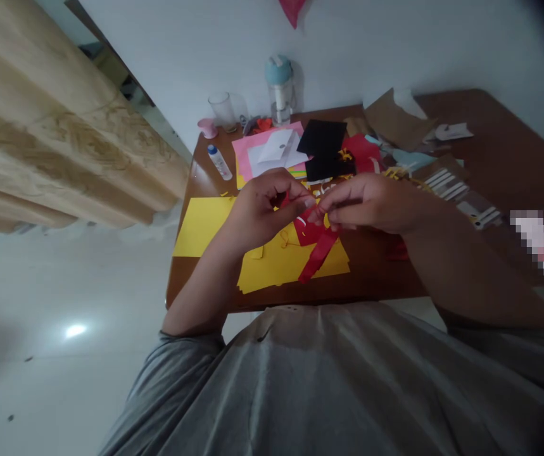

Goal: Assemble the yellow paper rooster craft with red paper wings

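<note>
My left hand and my right hand meet above the table, their fingertips pinching a red paper strip. Its lower end hangs down and rests across a yellow paper sheet. The fingers hide the upper part of the strip. A second yellow sheet lies beneath my left wrist. Just beyond my hands are a black paper sheet and a pink paper sheet with white paper on it.
The brown table holds a glue bottle, a drinking glass, a pink cup, a water bottle, and brown cardboard. Paper scraps lie around. A curtain hangs left; a wall stands behind.
</note>
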Available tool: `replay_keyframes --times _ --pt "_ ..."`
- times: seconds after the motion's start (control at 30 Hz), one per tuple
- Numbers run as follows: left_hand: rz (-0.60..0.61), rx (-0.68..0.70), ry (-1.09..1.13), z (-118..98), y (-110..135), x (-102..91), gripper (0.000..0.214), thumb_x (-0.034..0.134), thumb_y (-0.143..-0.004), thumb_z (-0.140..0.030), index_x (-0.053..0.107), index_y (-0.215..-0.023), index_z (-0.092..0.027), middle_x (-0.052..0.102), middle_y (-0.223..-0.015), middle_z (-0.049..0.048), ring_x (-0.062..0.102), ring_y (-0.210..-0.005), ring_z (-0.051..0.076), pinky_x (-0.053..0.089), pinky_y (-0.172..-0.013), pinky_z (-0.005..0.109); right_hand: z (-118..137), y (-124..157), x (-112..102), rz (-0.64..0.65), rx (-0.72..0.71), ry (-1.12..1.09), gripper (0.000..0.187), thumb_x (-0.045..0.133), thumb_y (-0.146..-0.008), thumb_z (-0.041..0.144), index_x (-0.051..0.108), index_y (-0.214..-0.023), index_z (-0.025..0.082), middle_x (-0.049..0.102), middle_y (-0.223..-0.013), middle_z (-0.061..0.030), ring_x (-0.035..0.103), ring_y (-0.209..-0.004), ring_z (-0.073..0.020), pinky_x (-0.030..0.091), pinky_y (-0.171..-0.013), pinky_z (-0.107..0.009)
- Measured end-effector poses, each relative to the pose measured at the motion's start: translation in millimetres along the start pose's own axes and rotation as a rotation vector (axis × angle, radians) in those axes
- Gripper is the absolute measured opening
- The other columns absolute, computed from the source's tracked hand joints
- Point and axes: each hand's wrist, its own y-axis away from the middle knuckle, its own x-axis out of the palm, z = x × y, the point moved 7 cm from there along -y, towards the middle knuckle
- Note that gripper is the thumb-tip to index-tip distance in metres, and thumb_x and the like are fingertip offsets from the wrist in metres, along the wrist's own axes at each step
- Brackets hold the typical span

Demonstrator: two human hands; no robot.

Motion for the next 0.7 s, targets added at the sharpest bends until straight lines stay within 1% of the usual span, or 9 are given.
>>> replay_keyframes --times 0.07,0.1,0.13,0.2,0.27,0.33,0.4,0.53,0.7 --pt "-0.003 -0.013 0.000 3 0 -0.5 0.034 0.089 -0.102 -0.049 0.078 -0.087 -0.021 0.072 -0.088 0.0057 0.061 -0.074 0.015 0.047 -0.068 0.033 4 2 -1 0.005 -0.046 0.070 0.017 0.084 -0.084 0.021 0.095 -0.096 0.025 0.088 -0.097 -0.0054 0.074 -0.079 -0.0185 0.056 -0.068 -0.029" --pt "0.001 -0.017 0.000 4 0 -0.4 0.033 0.089 -0.102 -0.048 0.078 -0.087 -0.021 0.072 -0.088 0.0056 0.062 -0.075 0.015 0.048 -0.069 0.033 6 2 -2 -0.001 -0.060 0.084 0.017 0.085 -0.083 0.020 0.095 -0.095 0.026 0.088 -0.099 -0.0047 0.075 -0.080 -0.0182 0.056 -0.069 -0.029" --pt "0.007 -0.021 0.001 4 1 -0.2 0.032 0.089 -0.102 -0.048 0.078 -0.088 -0.021 0.072 -0.088 0.0055 0.062 -0.075 0.015 0.049 -0.069 0.033 6 3 -2 -0.008 -0.063 0.085 0.017 0.084 -0.083 0.019 0.095 -0.094 0.026 0.088 -0.098 -0.0039 0.073 -0.078 -0.0174 0.055 -0.067 -0.029" --pt "0.017 -0.026 0.001 4 1 0.3 0.031 0.089 -0.102 -0.047 0.078 -0.088 -0.021 0.073 -0.088 0.0057 0.063 -0.076 0.015 0.050 -0.070 0.032 4 2 -3 -0.030 -0.060 0.069 0.017 0.084 -0.083 0.019 0.095 -0.093 0.026 0.085 -0.088 -0.0025 0.069 -0.071 -0.0155 0.051 -0.062 -0.028" --pt "0.028 -0.030 0.007 4 1 1.5 0.032 0.090 -0.101 -0.047 0.078 -0.088 -0.020 0.074 -0.089 0.0061 0.064 -0.076 0.015 0.050 -0.070 0.032 2 0 -2 -0.060 -0.072 0.038 0.016 0.083 -0.083 0.017 0.094 -0.091 0.025 0.082 -0.079 -0.0014 0.066 -0.067 -0.0141 0.049 -0.060 -0.027" --pt "0.040 -0.028 0.022 4 1 3.3 0.034 0.090 -0.101 -0.048 0.078 -0.087 -0.020 0.074 -0.089 0.0063 0.063 -0.075 0.015 0.049 -0.070 0.031 -1 -1 0 -0.074 -0.088 -0.020 0.012 0.083 -0.084 0.019 0.092 -0.090 0.024 0.080 -0.076 -0.0011 0.064 -0.064 -0.0127 0.049 -0.060 -0.026" --pt "0.046 -0.021 0.038 4 2 4.9 0.034 0.090 -0.102 -0.047 0.078 -0.087 -0.019 0.074 -0.088 0.0060 0.062 -0.075 0.014 0.049 -0.070 0.031 -6 -3 3 -0.069 -0.086 -0.097 0.006 0.088 -0.085 0.025 0.091 -0.090 0.023 0.080 -0.077 -0.0012 0.063 -0.061 -0.0116 0.049 -0.058 -0.026" --pt "0.040 -0.020 0.048 6 4 5.6 0.032 0.091 -0.101 -0.045 0.077 -0.088 -0.019 0.071 -0.086 0.0050 0.061 -0.075 0.014 0.048 -0.070 0.031 -18 -5 5 -0.082 -0.059 -0.200 0.020 0.099 -0.083 0.036 0.089 -0.093 0.022 0.082 -0.080 -0.0020 0.066 -0.061 -0.0122 0.053 -0.058 -0.025" --pt "0.050 -0.074 0.072 8 5 7.7 0.038 0.092 -0.099 -0.051 0.076 -0.084 -0.020 0.068 -0.084 0.0040 0.058 -0.073 0.014 0.045 -0.066 0.032 -24 -6 8 -0.064 -0.069 -0.303 0.030 0.106 -0.080 0.044 0.087 -0.089 0.022 0.082 -0.078 -0.0024 0.066 -0.059 -0.0128 0.056 -0.057 -0.027"
